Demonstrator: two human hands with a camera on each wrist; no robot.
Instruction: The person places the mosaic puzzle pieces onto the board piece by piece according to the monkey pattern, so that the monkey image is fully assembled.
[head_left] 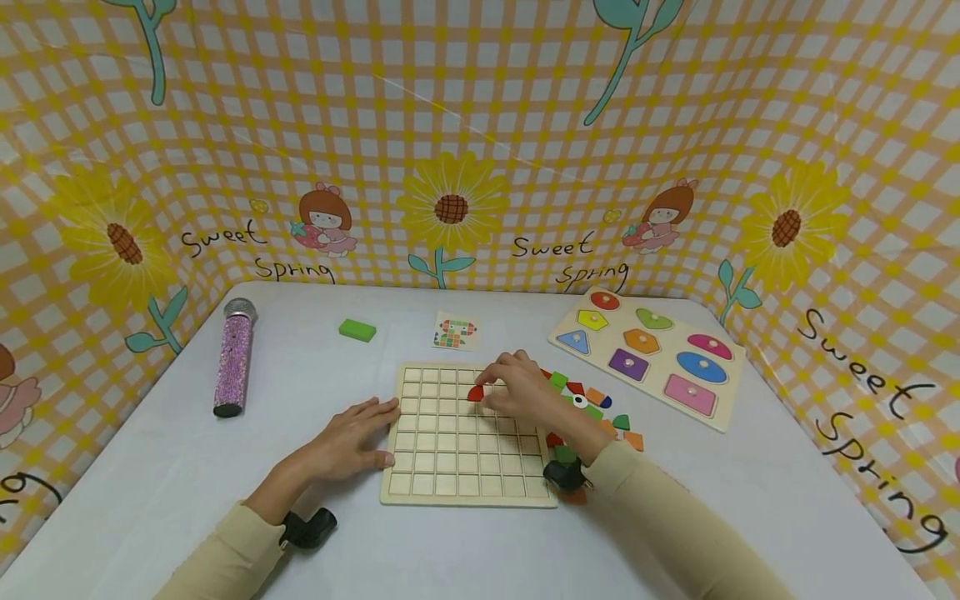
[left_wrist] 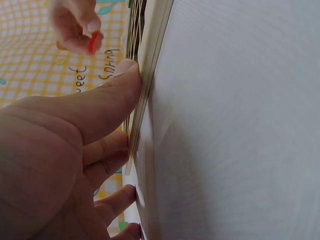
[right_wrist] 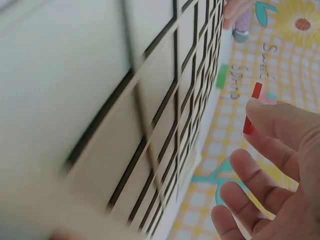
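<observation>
A square wooden grid board (head_left: 468,462) lies on the white table, its cells bare where they show. My right hand (head_left: 522,388) is over the board's upper right part and pinches a small red tile (head_left: 476,393) with a rounded side between thumb and index finger. In the right wrist view the red tile (right_wrist: 252,108) is seen edge-on, raised off the grid, the other fingers loosely bent. My left hand (head_left: 343,440) rests at the board's left edge, and its thumb (left_wrist: 127,75) touches the rim in the left wrist view.
Several coloured tiles (head_left: 592,412) lie right of the board, partly behind the right forearm. A pattern card (head_left: 455,331) and green block (head_left: 357,330) are beyond it. A shape puzzle (head_left: 652,354) lies at far right, a glittery microphone (head_left: 233,358) at left.
</observation>
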